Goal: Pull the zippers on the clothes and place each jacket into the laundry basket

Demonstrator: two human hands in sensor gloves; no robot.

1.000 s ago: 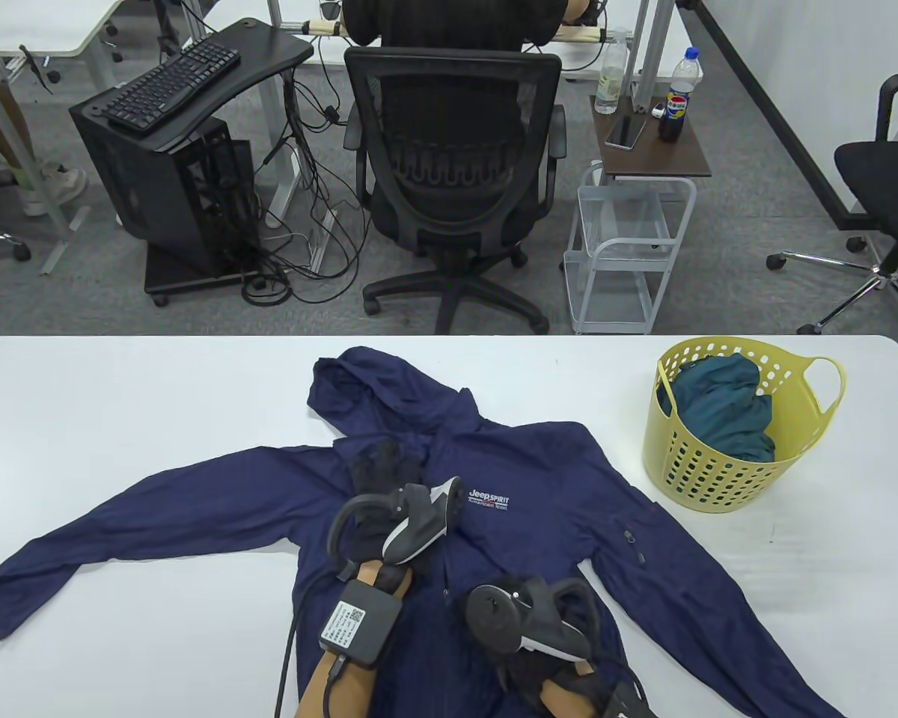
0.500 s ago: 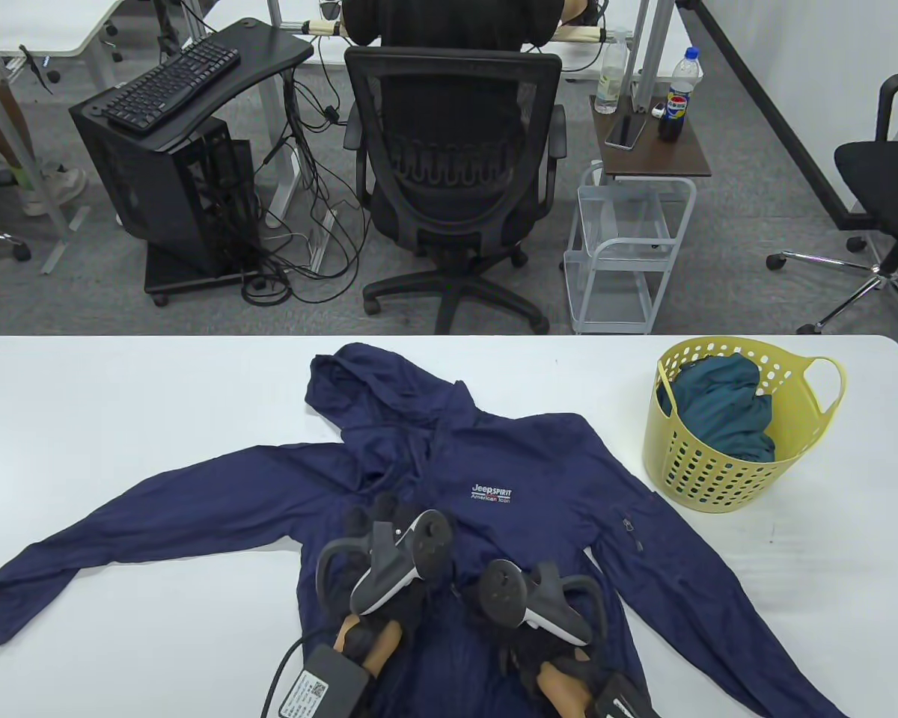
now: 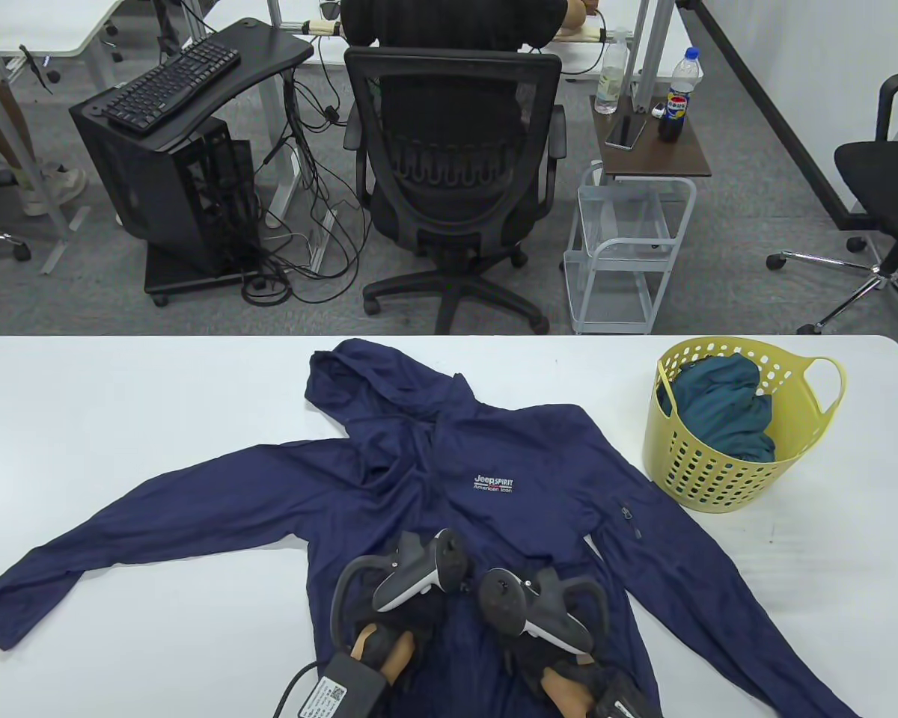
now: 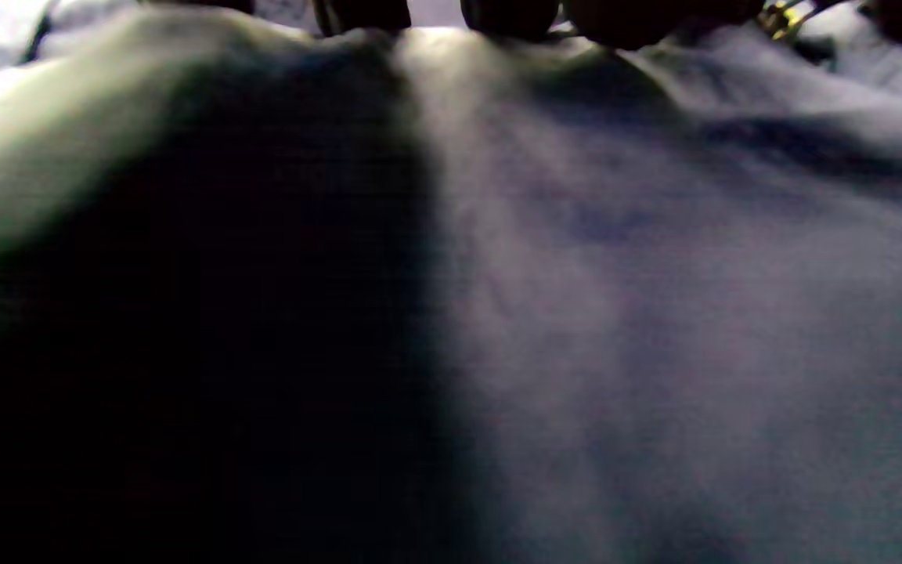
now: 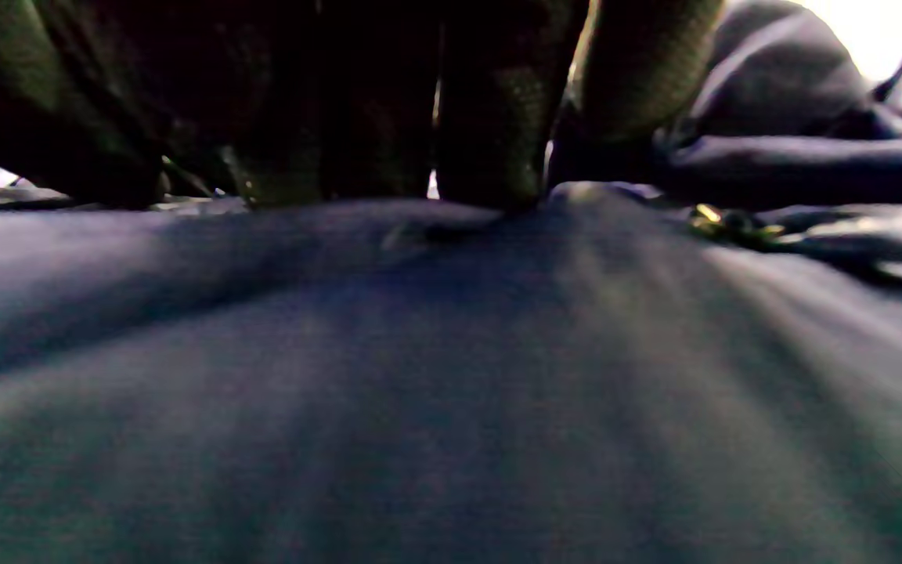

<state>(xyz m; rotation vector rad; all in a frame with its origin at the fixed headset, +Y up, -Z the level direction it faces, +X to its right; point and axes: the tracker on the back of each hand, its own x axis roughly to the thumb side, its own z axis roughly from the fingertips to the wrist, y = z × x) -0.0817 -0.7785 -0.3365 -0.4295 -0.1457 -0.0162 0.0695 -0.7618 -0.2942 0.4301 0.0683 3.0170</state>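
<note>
A navy hooded jacket (image 3: 509,449) lies spread face up on the white table (image 3: 120,404), hood toward the far edge. My left hand (image 3: 419,598) and right hand (image 3: 531,621) sit side by side on its lower front, and the trackers hide the fingers from above. In the left wrist view only my fingertips (image 4: 510,12) show, touching a ridge of the cloth. In the right wrist view my fingers (image 5: 490,117) come down with their tips on the cloth, beside a small brass-coloured metal piece (image 5: 721,223). The yellow laundry basket (image 3: 726,479) stands at the right with a teal jacket (image 3: 722,407) inside.
The jacket's sleeves reach far left (image 3: 120,538) and toward the near right corner (image 3: 718,598). A sensor box with a cable (image 3: 337,692) rides on my left forearm. Beyond the table's far edge stand an office chair (image 3: 453,149) and a wire trolley (image 3: 628,254).
My left hand drew back from the jacket's collar area to the lower front, beside my right hand. The jacket shifted slightly toward the far edge.
</note>
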